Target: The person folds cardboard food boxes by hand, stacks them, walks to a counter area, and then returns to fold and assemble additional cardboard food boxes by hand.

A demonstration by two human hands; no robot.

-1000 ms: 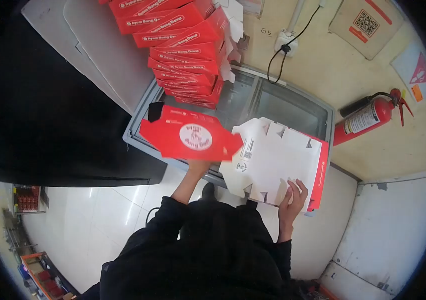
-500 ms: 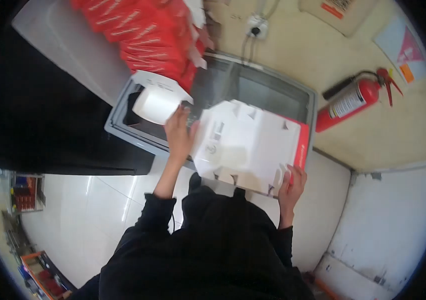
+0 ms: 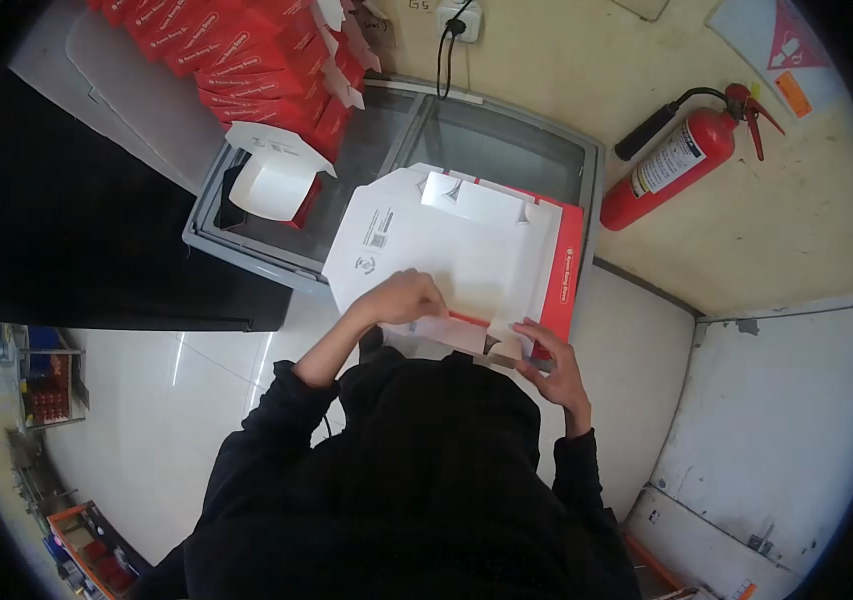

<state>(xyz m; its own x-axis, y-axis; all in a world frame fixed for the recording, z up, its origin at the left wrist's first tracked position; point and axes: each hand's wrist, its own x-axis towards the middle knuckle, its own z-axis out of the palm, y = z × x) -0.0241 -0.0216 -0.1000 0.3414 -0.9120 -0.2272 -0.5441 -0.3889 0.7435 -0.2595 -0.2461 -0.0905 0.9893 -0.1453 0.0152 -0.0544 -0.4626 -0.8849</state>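
A partly folded cardboard box [image 3: 467, 240], white inside with a red outer edge, lies on the grey chest freezer. Its far side flap stands partly raised, and the near one is folded up. My left hand [image 3: 402, 298] is closed, with curled fingers at the near flap; its fingertips are partly hidden. At the near right corner, my right hand [image 3: 555, 375] has its thumb and fingers around a small corner tab. An assembled red box with a white inside [image 3: 275, 185] sits open to the left.
Stacked red boxes [image 3: 257, 70] stand at the back left of the glass-topped freezer [image 3: 507, 150]. A red fire extinguisher [image 3: 672, 165] is on the right by the wall. A plugged socket [image 3: 459, 22] is behind. A black cabinet [image 3: 97, 220] stands left.
My left hand has moved from beside the assembled box to the flat box's near edge. My right hand shifted left to the corner tab. Both long side flaps have come up.
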